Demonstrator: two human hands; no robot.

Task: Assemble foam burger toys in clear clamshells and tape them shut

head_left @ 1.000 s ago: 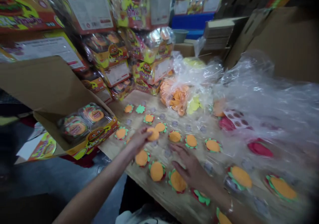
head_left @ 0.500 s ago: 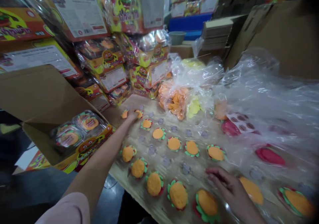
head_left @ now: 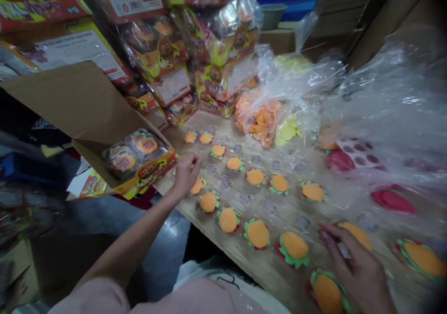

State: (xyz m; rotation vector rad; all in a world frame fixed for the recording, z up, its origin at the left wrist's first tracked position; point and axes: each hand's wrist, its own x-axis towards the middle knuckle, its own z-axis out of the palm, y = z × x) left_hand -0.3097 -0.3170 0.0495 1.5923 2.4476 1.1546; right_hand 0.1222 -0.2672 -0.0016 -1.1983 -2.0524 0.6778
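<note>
Rows of small burger-shaped pieces with orange tops, green frilly edges and red layers lie on the table, such as this burger piece point(head_left: 257, 233). My left hand point(head_left: 186, 174) is above the left end of the near row, partly covering a burger piece point(head_left: 197, 186). Its fingers are curled together, and anything inside them is hidden. My right hand point(head_left: 356, 260) hovers at the right by another burger piece point(head_left: 356, 235). Thumb and fingers are drawn together there, with a small pale glint between them that I cannot identify. Clear plastic cups point(head_left: 244, 197) sit between the rows.
An open carton point(head_left: 101, 113) with packed burgers stands at the left. Wrapped display boxes point(head_left: 171, 83) are stacked behind. Clear bags with orange pieces point(head_left: 261, 118) and yellow pieces point(head_left: 288, 130) lie at the back. Plastic film covers a red piece point(head_left: 393, 198) at the right.
My left hand has left the far row's left end and come nearer, to the near row. My right hand stays at the right among the burger pieces. The view has tilted downward.
</note>
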